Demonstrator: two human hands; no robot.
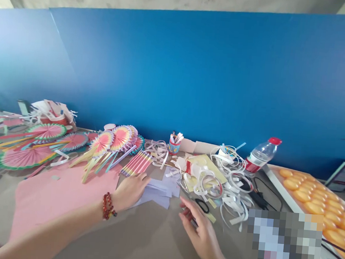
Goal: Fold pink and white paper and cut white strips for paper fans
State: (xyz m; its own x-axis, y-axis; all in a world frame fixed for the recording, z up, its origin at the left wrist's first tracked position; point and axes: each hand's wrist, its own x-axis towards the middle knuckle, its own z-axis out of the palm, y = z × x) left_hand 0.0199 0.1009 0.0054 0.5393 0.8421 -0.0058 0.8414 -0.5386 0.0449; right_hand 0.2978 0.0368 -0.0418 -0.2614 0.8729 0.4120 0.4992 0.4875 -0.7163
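Observation:
My left hand [131,189], with a red bead bracelet [108,207] on its wrist, is at the near edge of a pleated strip of paper [138,163] in pink, yellow and purple. Its fingers bend downward and their tips are hidden, so whether they grip the paper cannot be told. Loose lilac paper sheets [158,188] lie just right of that hand. My right hand [201,231] hovers low over the table, thumb and fingers apart and slightly curled. Close beyond its fingers lies a black handle loop [202,206], seemingly of scissors.
Finished paper fans [120,138] and a large pink sheet [61,192] lie left. White paper strips [212,185] tangle at right, near a red-capped bottle [262,155] and an orange-patterned box [314,194]. A pen cup [174,145] stands before the blue partition [192,75].

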